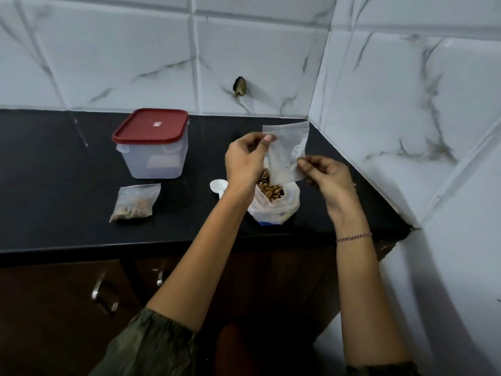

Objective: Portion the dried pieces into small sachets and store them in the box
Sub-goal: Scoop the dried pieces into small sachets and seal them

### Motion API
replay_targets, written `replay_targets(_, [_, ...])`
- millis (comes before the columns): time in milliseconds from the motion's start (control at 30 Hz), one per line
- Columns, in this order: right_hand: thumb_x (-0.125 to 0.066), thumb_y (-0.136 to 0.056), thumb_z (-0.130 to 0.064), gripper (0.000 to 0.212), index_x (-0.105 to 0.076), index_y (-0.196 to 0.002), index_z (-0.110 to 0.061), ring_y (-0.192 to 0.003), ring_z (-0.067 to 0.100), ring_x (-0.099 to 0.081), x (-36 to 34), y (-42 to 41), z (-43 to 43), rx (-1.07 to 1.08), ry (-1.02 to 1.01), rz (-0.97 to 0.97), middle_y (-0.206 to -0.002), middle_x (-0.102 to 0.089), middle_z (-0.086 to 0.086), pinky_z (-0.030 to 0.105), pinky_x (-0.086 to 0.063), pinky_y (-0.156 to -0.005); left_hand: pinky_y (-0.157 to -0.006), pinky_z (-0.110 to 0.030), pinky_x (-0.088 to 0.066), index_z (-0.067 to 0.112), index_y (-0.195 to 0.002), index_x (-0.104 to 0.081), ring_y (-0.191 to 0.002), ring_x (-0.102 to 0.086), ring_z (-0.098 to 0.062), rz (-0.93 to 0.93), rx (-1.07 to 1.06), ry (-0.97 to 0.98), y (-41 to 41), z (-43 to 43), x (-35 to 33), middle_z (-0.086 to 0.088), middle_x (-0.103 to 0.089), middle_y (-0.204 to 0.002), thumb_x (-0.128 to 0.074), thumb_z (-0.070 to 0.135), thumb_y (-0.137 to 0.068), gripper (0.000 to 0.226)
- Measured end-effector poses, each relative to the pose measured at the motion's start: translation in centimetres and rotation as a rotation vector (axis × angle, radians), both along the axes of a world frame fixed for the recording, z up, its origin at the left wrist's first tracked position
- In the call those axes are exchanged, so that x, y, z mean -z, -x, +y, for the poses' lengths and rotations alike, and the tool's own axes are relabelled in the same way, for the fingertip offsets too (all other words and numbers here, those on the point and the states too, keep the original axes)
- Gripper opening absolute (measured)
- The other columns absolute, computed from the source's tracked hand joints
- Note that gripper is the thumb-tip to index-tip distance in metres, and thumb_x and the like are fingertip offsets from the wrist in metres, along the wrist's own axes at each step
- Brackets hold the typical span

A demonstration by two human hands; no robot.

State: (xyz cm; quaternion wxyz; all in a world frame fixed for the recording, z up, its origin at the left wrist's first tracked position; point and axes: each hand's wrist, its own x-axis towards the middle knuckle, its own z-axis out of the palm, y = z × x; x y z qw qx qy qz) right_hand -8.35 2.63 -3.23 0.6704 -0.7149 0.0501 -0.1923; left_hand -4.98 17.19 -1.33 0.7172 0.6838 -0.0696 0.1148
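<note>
My left grip (245, 158) partly hides the white scoop (217, 185). What the box (154, 158) holds is unclear through its cloudy wall; its red lid (151, 124) is on. The open bag (273, 210) holds dried pieces (271, 189). One filled sachet (135, 202) lies on the counter (54, 172). Left grip and right grip (325, 175) each pinch an empty sachet (287, 156), held above the bag.

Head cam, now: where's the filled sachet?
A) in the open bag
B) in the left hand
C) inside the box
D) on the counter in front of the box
D: the filled sachet lies on the counter just in front of the box, whose red lid is on; the left hand and right hand both pinch a second sachet.
</note>
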Motion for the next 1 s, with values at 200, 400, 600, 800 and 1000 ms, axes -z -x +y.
replay_targets(200, [-0.050, -0.097, -0.030, 0.018, -0.065, -0.103, -0.021, -0.088, -0.004, -0.060, -1.1, 0.8, 3.3, 0.172, 0.238, -0.277, -0.103, -0.067, -0.005, 0.011, -0.047, -0.070, -0.075, -0.031, -0.052, 0.020, -0.089, -0.071, -0.083, -0.059, -0.013, -0.107, -0.054, -0.219, 0.1, 4.6, 1.5, 0.003, -0.062, -0.097, -0.061, 0.021, -0.093, 0.011])
replay_targets(400, [-0.066, -0.087, -0.022, 0.008, -0.069, -0.093, -0.026, -0.083, -0.006, -0.062, -4.5, 0.9, 6.4, -0.061, 0.665, -0.245, -0.088, -0.068, -0.015, 0.011, -0.048, -0.077, -0.069, -0.011, -0.037, 0.029, -0.073, -0.056, -0.074, -0.050, -0.001, -0.302, -0.014, -0.410, 0.9, 7.0, 1.0, 0.014, -0.045, -0.083, -0.054, 0.011, -0.095, 0.029])
replay_targets(600, [-0.074, -0.079, -0.014, 0.017, -0.067, -0.091, -0.025, -0.074, -0.001, -0.066, -5.2, 1.3, 8.3, -0.175, 0.592, -0.205, -0.080, -0.070, -0.011, 0.013, -0.050, -0.069, -0.078, -0.035, -0.046, 0.013, -0.088, -0.061, -0.082, -0.051, -0.013, -0.338, -0.018, -0.418, 1.1, 8.5, 0.9, 0.002, -0.048, -0.090, -0.054, 0.010, -0.095, 0.011])
replay_targets(800, [-0.077, -0.076, -0.016, 0.017, -0.064, -0.084, -0.022, -0.066, -0.004, -0.065, -3.8, 1.4, 10.7, -0.008, 0.457, -0.226, -0.071, -0.070, -0.009, 0.011, -0.050, -0.066, -0.064, -0.015, -0.048, 0.018, -0.103, -0.059, -0.074, -0.056, -0.003, -0.319, -0.270, -0.226, 2.3, 9.3, 1.5, 0.001, -0.059, -0.093, -0.073, 0.012, -0.081, 0.026])
replay_targets(1000, [-0.076, -0.077, -0.010, 0.017, -0.062, -0.086, -0.013, -0.067, 0.004, -0.068, -1.9, 1.6, 13.4, 0.041, 0.288, -0.232, -0.070, -0.068, -0.006, 0.015, -0.053, -0.064, -0.061, -0.029, -0.058, 0.013, -0.075, -0.070, -0.063, -0.070, -0.015, -0.036, -0.112, 0.094, 3.9, 9.2, 1.3, -0.004, -0.070, -0.067, -0.071, 0.026, -0.086, 0.017])
